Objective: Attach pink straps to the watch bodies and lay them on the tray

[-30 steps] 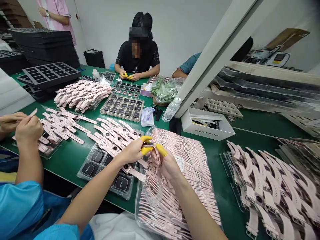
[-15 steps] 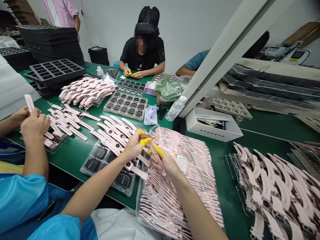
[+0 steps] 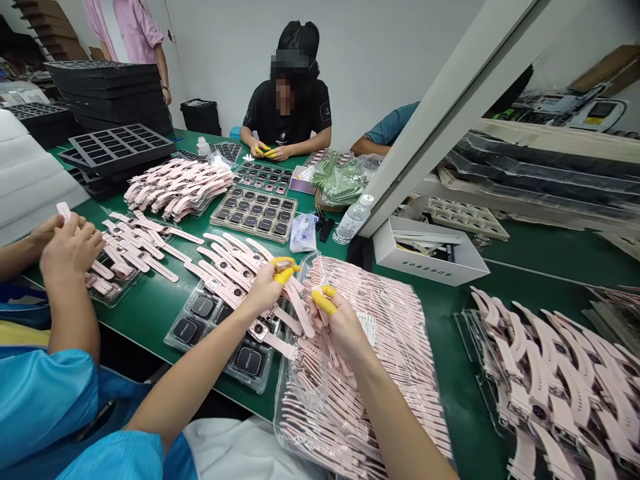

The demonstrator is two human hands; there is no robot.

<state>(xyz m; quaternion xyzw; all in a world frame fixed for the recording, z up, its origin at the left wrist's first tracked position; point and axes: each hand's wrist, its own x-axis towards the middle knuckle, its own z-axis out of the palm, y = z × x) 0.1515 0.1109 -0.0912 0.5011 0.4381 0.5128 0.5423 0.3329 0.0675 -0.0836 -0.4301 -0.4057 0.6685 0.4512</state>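
My left hand (image 3: 267,288), with yellow finger covers, is closed on a watch with a pink strap (image 3: 299,308) that hangs down to the right. Its fingers hide most of the watch case. Close by on the right, my right hand (image 3: 343,327), also in yellow finger covers, is closed on a pink strap piece mostly hidden by the fingers. Below is a clear bag packed with pink straps (image 3: 395,347). Several pink-strapped watches (image 3: 233,291) lie across a clear tray of dark square pieces (image 3: 203,307) beside my left forearm.
At left, a co-worker's hands (image 3: 70,250) hold a pink strap. Another person (image 3: 285,100) sits opposite. Farther back are piled pink watches (image 3: 175,187), a filled tray (image 3: 254,213) and black trays (image 3: 120,147). A bottle (image 3: 353,220), a white box (image 3: 430,257) and more watches (image 3: 555,373) stand right.
My hands have moved slightly apart. The strap at my left hand now hangs free of my right fingers. The view has shifted a little.
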